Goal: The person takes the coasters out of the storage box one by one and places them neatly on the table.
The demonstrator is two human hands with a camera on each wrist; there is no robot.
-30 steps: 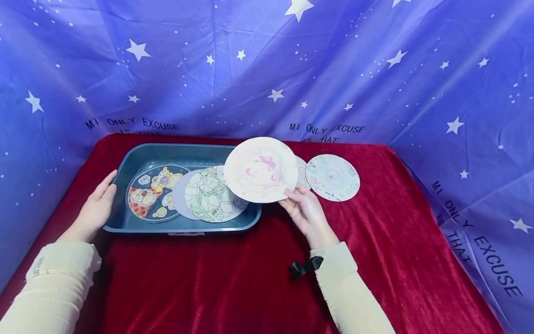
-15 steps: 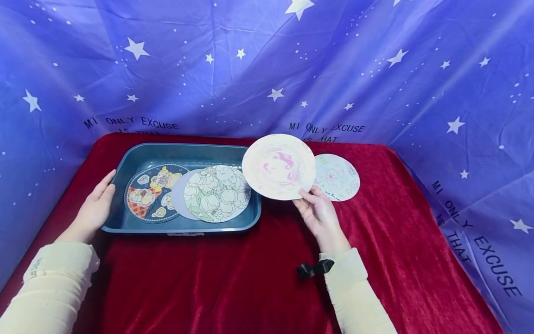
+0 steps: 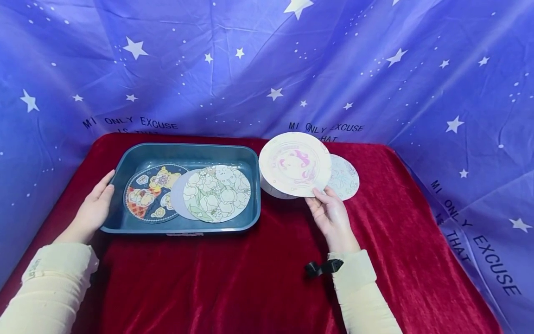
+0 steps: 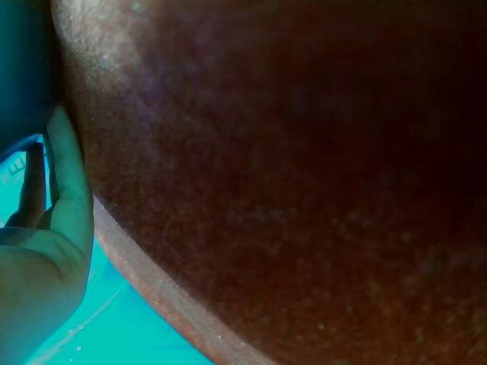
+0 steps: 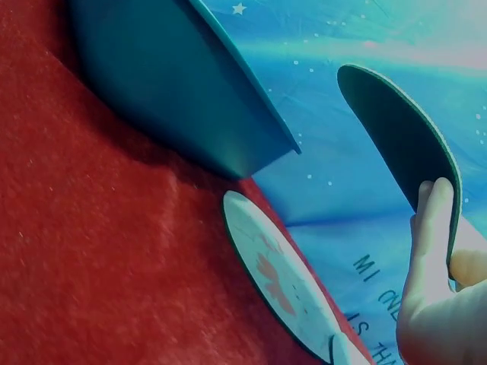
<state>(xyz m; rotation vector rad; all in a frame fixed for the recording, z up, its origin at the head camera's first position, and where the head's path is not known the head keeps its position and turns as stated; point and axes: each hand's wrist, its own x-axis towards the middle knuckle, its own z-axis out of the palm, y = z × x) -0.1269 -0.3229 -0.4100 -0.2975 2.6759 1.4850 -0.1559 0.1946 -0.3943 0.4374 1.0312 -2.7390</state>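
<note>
My right hand [image 3: 331, 218] pinches the near edge of a white round mat with a pink print [image 3: 295, 163], raised above the table. Its dark underside [image 5: 392, 125] shows in the right wrist view, fingers below it. Against the outside of a dark teal tray's left wall, my left hand [image 3: 95, 208] rests with straight fingers. Inside the tray [image 3: 179, 145], a dark cartoon mat [image 3: 143, 199], a lavender one [image 3: 180, 202] and a floral one [image 3: 217, 195] overlap. Partly hidden below the held mat, another round mat [image 5: 270, 266] lies on the cloth beside the tray.
A pale mat with coloured line drawings [image 3: 346, 178] lies to the right, partly covered in the head view. Red velvet cloth [image 3: 233, 287] covers the table. A blue star-printed curtain [image 3: 233, 79] encloses the back and sides.
My right hand has carried the pink-print mat rightward, from over the tray's right end to over the mats beside it. My left hand has stayed at the tray.
</note>
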